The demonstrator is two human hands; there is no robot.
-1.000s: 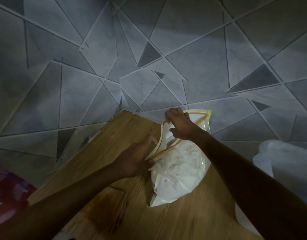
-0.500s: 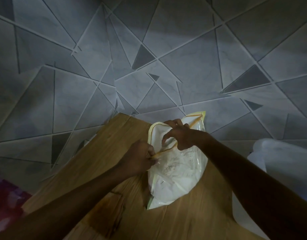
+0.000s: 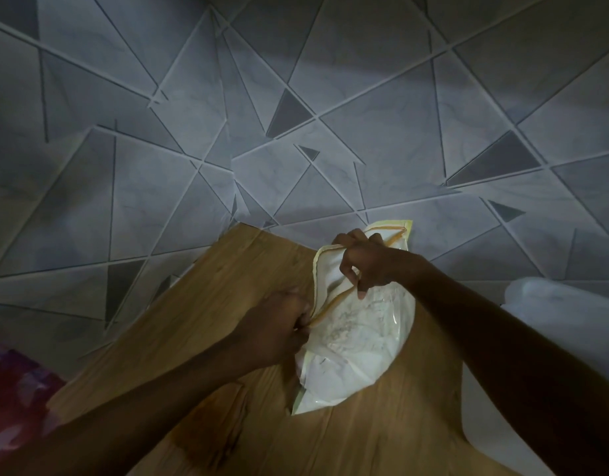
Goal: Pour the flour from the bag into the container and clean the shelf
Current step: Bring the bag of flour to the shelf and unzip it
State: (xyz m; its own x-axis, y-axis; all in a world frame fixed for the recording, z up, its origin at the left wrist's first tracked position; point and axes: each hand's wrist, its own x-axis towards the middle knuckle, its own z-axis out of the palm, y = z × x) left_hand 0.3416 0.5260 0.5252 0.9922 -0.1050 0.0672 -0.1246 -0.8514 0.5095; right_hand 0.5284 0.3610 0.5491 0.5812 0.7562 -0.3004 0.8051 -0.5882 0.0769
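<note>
At the far left edge a red and purple patterned cloth (image 3: 11, 389) shows below the light brown wood-grain shelf (image 3: 227, 286), which runs up to a grey wall with raised triangle lines (image 3: 296, 80). A darker brown stain (image 3: 210, 431) marks the wood under my left forearm. My left hand (image 3: 275, 329) sits on the left side of the clear plastic flour bag (image 3: 358, 338), its fingers (image 3: 301, 317) curled tight and pinching the orange strip at the near left corner of the bag's mouth. The bag lies on the shelf between my two hands, bulging with white flour, its mouth towards the wall and its bottom corner towards me. My right hand (image 3: 368, 262) is at the top of the bag, fingers (image 3: 347, 269) hooked over the pale yellow far lip while the thumb presses the orange strip, so the mouth is parted between the two hands. To the right, just off the shelf's edge and well apart from the bag, is a white translucent plastic object (image 3: 554, 304); I cannot tell what it is.
</note>
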